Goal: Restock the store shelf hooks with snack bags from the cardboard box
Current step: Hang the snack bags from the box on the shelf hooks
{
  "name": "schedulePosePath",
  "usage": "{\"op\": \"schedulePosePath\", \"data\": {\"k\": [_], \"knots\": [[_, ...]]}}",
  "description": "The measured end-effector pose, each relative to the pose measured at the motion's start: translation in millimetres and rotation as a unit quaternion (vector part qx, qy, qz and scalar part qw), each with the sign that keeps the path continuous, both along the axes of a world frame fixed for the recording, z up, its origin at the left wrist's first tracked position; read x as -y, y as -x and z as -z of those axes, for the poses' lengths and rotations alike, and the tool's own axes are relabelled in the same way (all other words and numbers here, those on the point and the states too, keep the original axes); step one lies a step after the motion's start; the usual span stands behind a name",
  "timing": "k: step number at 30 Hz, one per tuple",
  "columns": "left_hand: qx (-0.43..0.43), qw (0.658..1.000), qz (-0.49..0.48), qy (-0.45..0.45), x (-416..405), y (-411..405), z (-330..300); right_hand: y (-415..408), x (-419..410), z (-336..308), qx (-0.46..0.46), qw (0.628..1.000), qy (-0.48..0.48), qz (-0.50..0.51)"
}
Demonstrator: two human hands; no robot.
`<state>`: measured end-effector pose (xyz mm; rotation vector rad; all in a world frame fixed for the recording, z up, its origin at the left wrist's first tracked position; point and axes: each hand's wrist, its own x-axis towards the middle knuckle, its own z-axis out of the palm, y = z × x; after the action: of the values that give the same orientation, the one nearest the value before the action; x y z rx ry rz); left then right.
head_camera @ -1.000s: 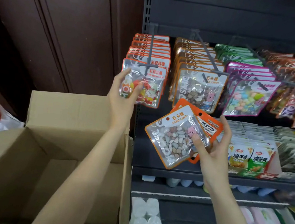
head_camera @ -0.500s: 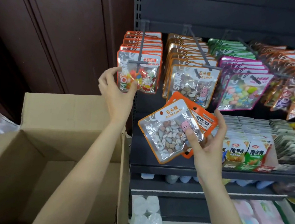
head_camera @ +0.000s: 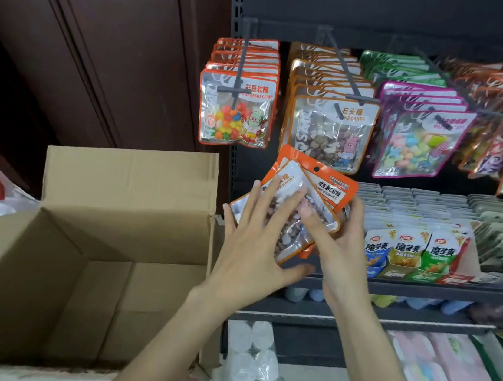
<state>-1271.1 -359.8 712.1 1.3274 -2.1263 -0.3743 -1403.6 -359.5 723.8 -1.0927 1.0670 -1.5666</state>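
Standing open at far left of the stone candy bag (head_camera: 285,216): cardboard box (head_camera: 131,182). Spreading straight fingers flat over the bag's front: left hand (head_camera: 252,253). Gripping that bag and an orange vitamin C gummy bag (head_camera: 329,189) behind it, thumb pressing on top: right hand (head_camera: 344,249). Hanging above on shelf hooks (head_camera: 343,64): colour beans candy, stone candy, pastel candy packs.

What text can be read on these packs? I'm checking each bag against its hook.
"彩豆软糖", partly hidden English below: front bag on the left hook
"石头糖", "...NE CANDY": front bag on the middle hook
"维生素C软糖", "GUMMY VITAMIN C": orange bag held in the right hand
"魔芋爽": shelf packets
Purple bag and the stone candy bag under the left hand: unreadable.
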Motion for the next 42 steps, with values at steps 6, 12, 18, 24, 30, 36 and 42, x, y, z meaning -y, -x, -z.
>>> {"op": "schedulePosePath", "data": {"k": [6,12,18,24,30,36,42], "knots": [[-0.038,0.998,-0.015,0.049,1,1,-4,3,-7,-4,-0.043,0.997,0.024,-0.066],[-0.467,0.878,-0.055,-0.089,-1,-3,-20,13,2,3,-0.182,0.982,0.048,0.008],[-0.534,0.832,-0.083,-0.122,3,-14,-15,3,5,7,-0.125,0.992,-0.007,0.027],[-0.573,0.805,-0.115,-0.101,6,-26,-13,-29,6,9,0.029,0.998,-0.039,0.035],[-0.505,0.843,-0.184,-0.020,11,-58,-17,-53,34,-20,-0.187,0.972,0.134,0.041],[-0.467,0.862,-0.195,-0.002,25,-78,-29,-69,70,-40,-0.364,0.915,0.174,0.021],[-0.451,0.870,-0.199,-0.008,30,-83,-22,-68,73,-40,-0.372,0.913,0.168,0.009]]}}
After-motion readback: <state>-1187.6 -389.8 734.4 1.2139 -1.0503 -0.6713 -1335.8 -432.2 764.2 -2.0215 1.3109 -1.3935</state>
